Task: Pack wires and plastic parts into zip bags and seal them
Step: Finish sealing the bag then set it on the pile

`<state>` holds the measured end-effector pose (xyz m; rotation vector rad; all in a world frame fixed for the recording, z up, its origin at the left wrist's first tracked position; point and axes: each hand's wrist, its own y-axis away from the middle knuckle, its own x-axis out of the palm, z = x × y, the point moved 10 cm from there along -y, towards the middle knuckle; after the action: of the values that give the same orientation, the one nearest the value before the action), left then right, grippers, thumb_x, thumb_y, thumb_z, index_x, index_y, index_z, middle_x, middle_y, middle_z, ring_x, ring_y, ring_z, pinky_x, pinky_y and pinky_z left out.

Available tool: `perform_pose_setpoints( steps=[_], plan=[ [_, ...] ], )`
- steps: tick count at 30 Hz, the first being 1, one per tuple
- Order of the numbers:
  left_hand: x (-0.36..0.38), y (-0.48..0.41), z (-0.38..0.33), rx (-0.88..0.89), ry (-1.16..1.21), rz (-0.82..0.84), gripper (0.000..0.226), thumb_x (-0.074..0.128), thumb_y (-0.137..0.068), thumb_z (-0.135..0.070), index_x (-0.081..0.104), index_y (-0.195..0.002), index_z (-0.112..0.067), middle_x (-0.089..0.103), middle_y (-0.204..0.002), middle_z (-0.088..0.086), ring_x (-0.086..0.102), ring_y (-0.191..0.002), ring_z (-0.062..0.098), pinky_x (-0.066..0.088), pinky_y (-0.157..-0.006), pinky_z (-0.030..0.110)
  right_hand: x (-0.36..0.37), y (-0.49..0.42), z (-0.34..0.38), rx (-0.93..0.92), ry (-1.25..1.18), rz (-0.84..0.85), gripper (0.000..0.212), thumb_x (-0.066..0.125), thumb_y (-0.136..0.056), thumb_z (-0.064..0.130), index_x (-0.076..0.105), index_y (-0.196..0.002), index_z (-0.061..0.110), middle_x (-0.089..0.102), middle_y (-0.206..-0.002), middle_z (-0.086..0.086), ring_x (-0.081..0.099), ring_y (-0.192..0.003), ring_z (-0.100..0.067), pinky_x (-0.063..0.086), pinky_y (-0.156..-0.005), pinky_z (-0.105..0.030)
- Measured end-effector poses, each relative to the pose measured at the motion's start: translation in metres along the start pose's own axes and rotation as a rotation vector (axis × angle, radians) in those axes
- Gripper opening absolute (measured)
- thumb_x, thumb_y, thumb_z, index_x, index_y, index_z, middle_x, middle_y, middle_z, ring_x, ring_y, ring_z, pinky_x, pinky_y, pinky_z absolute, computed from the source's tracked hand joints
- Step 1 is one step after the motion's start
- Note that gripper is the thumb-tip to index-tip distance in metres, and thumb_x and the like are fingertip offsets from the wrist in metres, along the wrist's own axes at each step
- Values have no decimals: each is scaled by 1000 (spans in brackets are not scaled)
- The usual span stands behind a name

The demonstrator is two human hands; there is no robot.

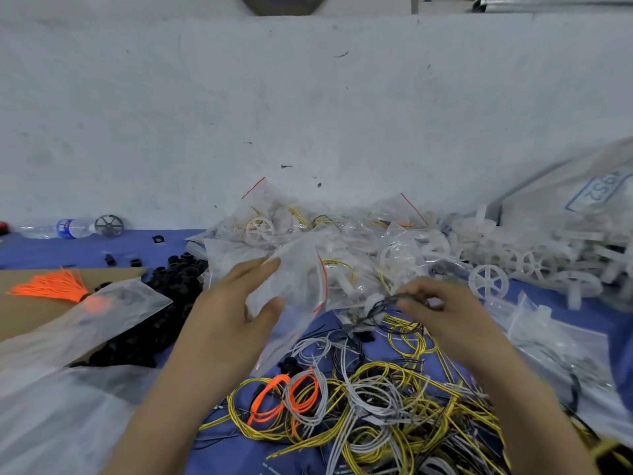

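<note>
My left hand (236,303) holds a clear zip bag (298,296) with a red seal line, thumb under it and fingers along its top edge. My right hand (442,310) pinches a thin black wire bundle (383,303) just right of the bag's mouth. Below both hands lies a tangle of yellow, grey and orange wires (359,406) on the blue table cover (51,252). Behind the bag sits a heap of filled zip bags (325,231). White plastic wheels (488,281) lie to the right.
A pile of black plastic parts (164,303) lies left of my left hand. An orange wire bundle (51,287) rests on cardboard (20,310). A water bottle (68,228) lies far left. Empty zip bags (561,347) lie at right, a large plastic sack (582,190) behind them.
</note>
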<state>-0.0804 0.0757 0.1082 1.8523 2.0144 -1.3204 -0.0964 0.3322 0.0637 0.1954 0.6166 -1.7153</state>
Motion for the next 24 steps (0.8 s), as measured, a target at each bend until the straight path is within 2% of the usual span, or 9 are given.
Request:
perform_pose_setpoints(
  steps=[3,5,8,12,15,18,20,22,24],
  plan=[
    [16,2,-5,4,39,65,35,61,-89,-22,60,-123,-34,44,-117,-37,45,-82,-28,32,-74,-6,-7,6,13,28,-223,-30,15,64,-86,14,70,-73,17,65,-70,5,59,-69,-12,48,-72,-30],
    [25,3,-10,-2,52,101,31,60,-87,-37,65,-117,-34,46,-112,-40,43,-91,-29,30,-78,-7,-3,12,22,53,-387,6,17,63,-86,14,73,-74,20,67,-70,3,67,-68,-17,54,-64,-29],
    [26,6,-19,8,92,85,61,44,-67,-72,65,-114,-39,49,-109,-41,40,-98,-32,30,-78,-7,4,19,34,65,-491,57,19,62,-87,13,74,-75,21,67,-70,-1,66,-59,-19,51,-53,-20],
    [31,9,-31,57,69,132,72,44,-61,-86,62,-116,-43,49,-114,-41,32,-97,-38,30,-80,-6,17,24,43,75,-506,126,15,61,-87,15,73,-78,16,68,-71,-2,62,-53,-17,52,-49,-25],
    [42,14,-35,70,55,219,60,47,-60,-77,63,-107,-45,50,-100,-45,40,-91,-35,33,-74,-4,24,25,47,74,-532,153,14,60,-88,17,72,-82,13,67,-73,-3,59,-53,-17,51,-49,-26],
    [44,15,-38,70,40,236,15,58,-77,-57,63,-73,-43,57,-75,-27,55,-76,2,39,-65,14,29,26,48,71,-561,170,15,61,-87,22,72,-79,14,66,-74,-4,58,-54,-18,49,-48,-25],
    [43,15,-41,111,31,229,28,58,-85,-43,57,-61,-28,54,-73,-16,46,-62,13,33,-57,18,30,27,50,72,-585,174,25,64,-77,38,72,-79,14,66,-75,-5,57,-54,-20,43,-44,-21],
    [40,14,-40,104,51,221,31,57,-87,-37,56,-59,-25,53,-71,-15,43,-57,11,32,-55,17,28,26,48,95,-568,149,43,61,-68,56,72,-80,16,66,-75,-7,51,-54,-22,36,-41,-19],
    [37,13,-37,89,56,198,31,58,-87,-34,57,-57,-26,53,-66,-13,43,-56,8,32,-54,16,23,23,38,140,-502,101,44,55,-75,62,74,-81,23,64,-71,-10,46,-56,-21,33,-41,-19]
  ],
)
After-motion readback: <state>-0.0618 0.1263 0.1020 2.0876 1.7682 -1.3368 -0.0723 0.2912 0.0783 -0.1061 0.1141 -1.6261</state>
